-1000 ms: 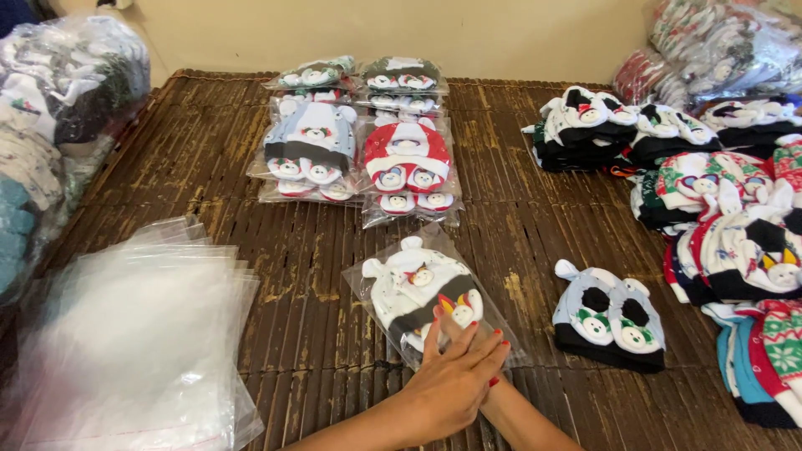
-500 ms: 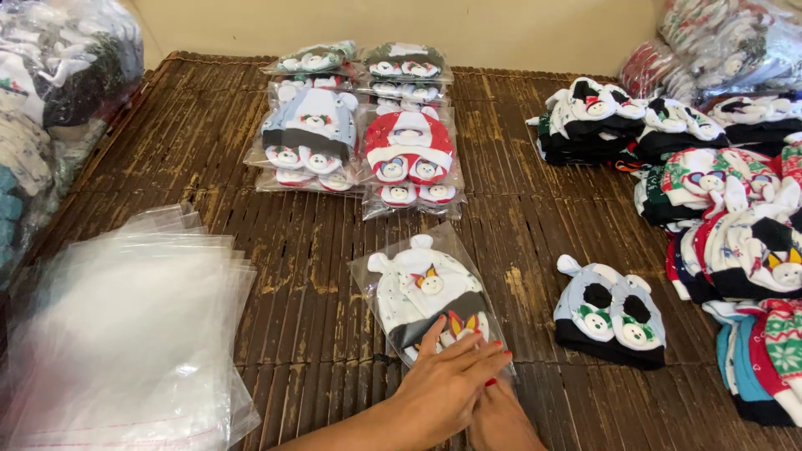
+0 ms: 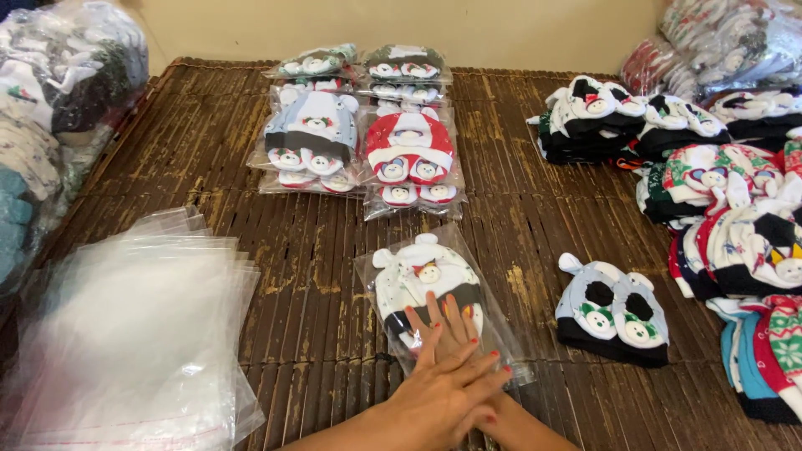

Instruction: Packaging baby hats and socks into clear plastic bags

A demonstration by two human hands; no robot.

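Near the front edge of the slatted table, both hands are pressing flat, fingers spread and gripping nothing, left hand crossed over right hand, on a clear bag holding a white knit hat. Air is seemingly being smoothed out; sealing the flap likely comes next, needing a firm swipe along the bag's near edge.

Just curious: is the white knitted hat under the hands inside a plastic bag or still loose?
Inside. The white hat lies in a clear bag whose shiny edges extend past it, both hands pressing on it.
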